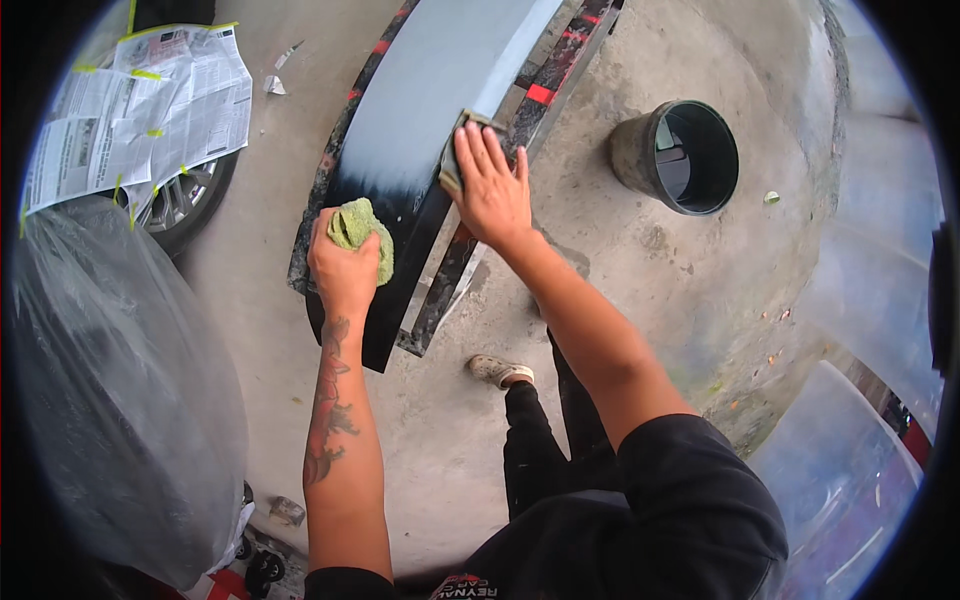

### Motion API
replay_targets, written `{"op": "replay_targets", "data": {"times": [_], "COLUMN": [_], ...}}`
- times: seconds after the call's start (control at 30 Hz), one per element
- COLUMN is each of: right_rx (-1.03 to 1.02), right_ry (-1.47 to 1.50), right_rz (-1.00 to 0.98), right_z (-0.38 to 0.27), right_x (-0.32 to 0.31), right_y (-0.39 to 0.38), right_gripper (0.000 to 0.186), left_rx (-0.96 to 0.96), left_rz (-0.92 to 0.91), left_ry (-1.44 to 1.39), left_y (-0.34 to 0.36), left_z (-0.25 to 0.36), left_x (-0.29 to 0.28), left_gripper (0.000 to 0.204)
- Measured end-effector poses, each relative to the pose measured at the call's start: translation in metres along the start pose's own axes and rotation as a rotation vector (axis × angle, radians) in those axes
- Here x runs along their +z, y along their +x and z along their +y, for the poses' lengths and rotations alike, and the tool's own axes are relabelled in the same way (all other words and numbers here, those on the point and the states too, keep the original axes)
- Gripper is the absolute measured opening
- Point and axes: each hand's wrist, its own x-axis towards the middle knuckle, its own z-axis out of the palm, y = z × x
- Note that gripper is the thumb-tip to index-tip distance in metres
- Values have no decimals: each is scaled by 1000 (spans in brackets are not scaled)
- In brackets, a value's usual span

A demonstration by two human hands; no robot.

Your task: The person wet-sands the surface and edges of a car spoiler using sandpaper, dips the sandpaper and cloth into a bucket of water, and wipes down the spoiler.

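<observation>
A long curved panel [440,60], grey primer fading to glossy black at its near end, lies on a stand. My left hand [342,268] is closed around a crumpled green cloth [360,228] over the black end, near the panel's left edge. My right hand [492,195] presses a dark sheet of sandpaper [451,165] against the panel's right side, where grey meets black. Its fingers lie fairly straight over the sheet, hiding most of it; whether a block is underneath, I cannot tell.
The stand [455,285] has dark, scuffed rails with red tape. A black bucket [640,150] holding liquid stands right of it on the concrete. At left are a car wheel [195,205], taped newspaper [185,100] and plastic sheeting [130,370]. More clear sheeting [850,470] hangs at right.
</observation>
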Motion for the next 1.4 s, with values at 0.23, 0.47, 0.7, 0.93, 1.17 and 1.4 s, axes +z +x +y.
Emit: {"op": "replay_targets", "data": {"times": [0.23,0.47,0.7,0.93,1.17,1.4], "right_rx": [-40,76,211,385,449,377], "right_ry": [164,158,712,811,585,524], "right_rz": [-217,82,346,148,360,224], "right_z": [-28,42,24,-54,58,5], "right_x": [14,-2,18,25,2,9], "right_y": [-67,48,72,-12,161,90], "right_gripper": [78,75,77,77,63,65], "left_rx": [-225,-49,-44,31,-80,-103], "left_rz": [-375,-436,-468,-428,-475,-489], "left_ry": [509,547,552,534,560,616], "left_y": [41,50,53,53,48,49], "left_z": [26,1,0,-10,-2,5], "left_x": [44,39,42,43,44,42], "left_gripper": [121,133,140,140,140,142]}}
